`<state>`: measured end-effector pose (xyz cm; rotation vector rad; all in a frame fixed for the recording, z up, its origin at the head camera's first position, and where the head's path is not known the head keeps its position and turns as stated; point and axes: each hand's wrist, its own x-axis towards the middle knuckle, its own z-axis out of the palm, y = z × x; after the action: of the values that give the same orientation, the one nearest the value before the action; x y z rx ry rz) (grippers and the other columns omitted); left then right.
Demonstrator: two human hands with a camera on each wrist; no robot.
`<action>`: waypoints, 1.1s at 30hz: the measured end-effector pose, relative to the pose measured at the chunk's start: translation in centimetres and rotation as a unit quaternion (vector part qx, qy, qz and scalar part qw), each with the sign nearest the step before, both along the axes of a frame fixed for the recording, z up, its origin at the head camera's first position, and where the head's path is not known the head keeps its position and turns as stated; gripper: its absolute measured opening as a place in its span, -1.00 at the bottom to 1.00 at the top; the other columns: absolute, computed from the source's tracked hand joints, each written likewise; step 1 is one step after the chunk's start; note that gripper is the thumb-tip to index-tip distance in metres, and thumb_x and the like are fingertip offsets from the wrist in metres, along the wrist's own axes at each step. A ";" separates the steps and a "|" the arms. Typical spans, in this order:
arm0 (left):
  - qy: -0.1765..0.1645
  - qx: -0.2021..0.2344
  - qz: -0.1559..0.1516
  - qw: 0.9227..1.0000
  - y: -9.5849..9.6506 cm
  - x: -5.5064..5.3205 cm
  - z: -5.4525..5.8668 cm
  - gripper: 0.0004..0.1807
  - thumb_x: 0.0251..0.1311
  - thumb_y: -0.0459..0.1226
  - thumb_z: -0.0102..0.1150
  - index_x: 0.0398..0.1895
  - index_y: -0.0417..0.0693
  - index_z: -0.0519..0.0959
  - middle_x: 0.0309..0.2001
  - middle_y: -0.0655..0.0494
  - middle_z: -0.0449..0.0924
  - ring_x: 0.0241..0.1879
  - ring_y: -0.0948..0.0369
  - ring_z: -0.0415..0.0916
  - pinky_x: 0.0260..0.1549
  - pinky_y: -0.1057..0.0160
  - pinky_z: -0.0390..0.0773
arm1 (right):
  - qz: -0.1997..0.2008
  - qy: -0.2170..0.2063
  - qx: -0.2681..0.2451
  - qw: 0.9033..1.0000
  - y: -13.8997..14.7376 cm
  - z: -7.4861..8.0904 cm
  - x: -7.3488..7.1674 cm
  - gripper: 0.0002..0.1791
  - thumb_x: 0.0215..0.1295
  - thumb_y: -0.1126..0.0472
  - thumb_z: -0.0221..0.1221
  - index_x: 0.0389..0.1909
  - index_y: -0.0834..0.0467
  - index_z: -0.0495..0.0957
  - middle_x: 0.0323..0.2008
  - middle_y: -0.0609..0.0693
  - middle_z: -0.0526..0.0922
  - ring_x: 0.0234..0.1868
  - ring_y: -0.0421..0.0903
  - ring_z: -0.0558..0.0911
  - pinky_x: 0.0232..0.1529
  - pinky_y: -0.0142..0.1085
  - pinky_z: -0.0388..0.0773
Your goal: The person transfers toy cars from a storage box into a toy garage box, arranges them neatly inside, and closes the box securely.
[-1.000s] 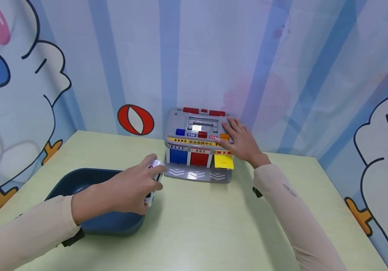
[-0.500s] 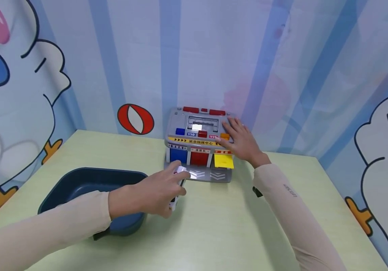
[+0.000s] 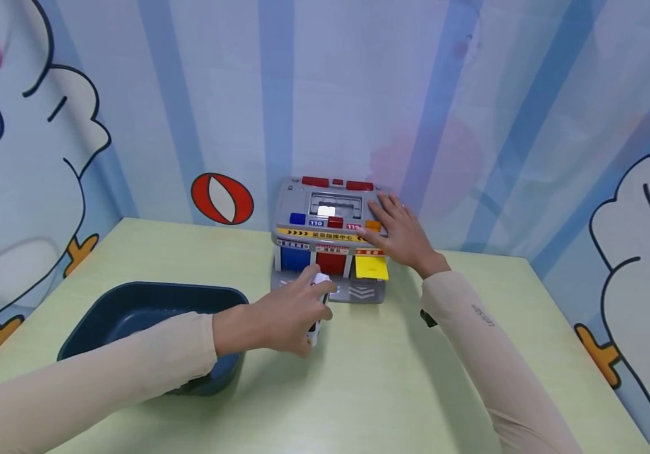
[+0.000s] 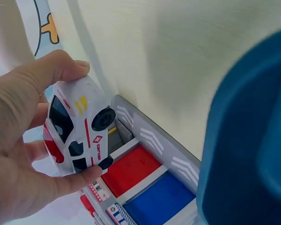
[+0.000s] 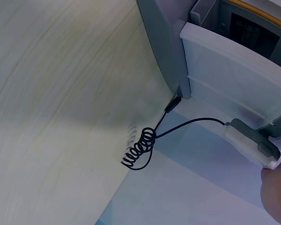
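Note:
My left hand (image 3: 285, 315) grips a white toy car (image 4: 79, 124) with red markings and black wheels, thumb on one side and fingers on the other. It holds the car in the air before a grey toy garage (image 3: 293, 198). The garage has a blue door (image 3: 295, 257) and a red door (image 3: 329, 262), both down, while the yellow door (image 3: 372, 267) on the right is swung up and out. My right hand (image 3: 404, 236) rests with extended fingers on the garage roof's right side, near an orange button (image 3: 372, 225).
A dark blue bin (image 3: 132, 296) stands at the left, partly behind the left forearm. In the right wrist view a white-and-grey handset (image 5: 253, 140) with a coiled black cord (image 5: 140, 145) is at the garage's side. A patterned curtain (image 3: 330, 94) hangs behind the table.
My left hand has carried the toy car rightward from beside the bin to the front of the garage. The right hand keeps its place on the roof.

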<state>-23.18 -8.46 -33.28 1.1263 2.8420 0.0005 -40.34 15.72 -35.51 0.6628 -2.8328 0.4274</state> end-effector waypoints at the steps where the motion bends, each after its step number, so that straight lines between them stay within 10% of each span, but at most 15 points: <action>1: -0.003 -0.001 -0.003 1.000 0.2 -0.1 -0.1 -0.44 -0.09 -0.06 0.57 0.08 0.12 0.71 0.37 0.03 0.40 0.39 -0.05 0.12 0.08 0.03 0.64 | 0.000 0.001 0.001 1.000 0.0 0.0 0.0 -0.06 0.35 -0.43 -0.10 0.60 -0.02 -0.04 0.64 0.03 -0.16 0.64 0.10 -0.25 0.58 0.17 -0.25; 33: 0.013 -0.024 -0.045 0.999 5.3 -3.3 -4.8 -0.50 0.05 -0.03 0.46 0.13 0.17 0.68 0.42 -0.01 0.35 0.42 -0.16 0.13 0.24 -0.04 0.53 | 0.004 0.006 -0.004 1.000 0.0 -0.1 -0.1 -0.08 0.36 -0.40 -0.08 0.60 -0.02 -0.04 0.64 0.04 -0.15 0.64 0.13 -0.23 0.57 0.19 -0.25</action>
<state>-26.47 -3.18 -38.06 1.2511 2.7955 -0.0901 -40.39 15.76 -35.63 0.6731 -2.8161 0.4353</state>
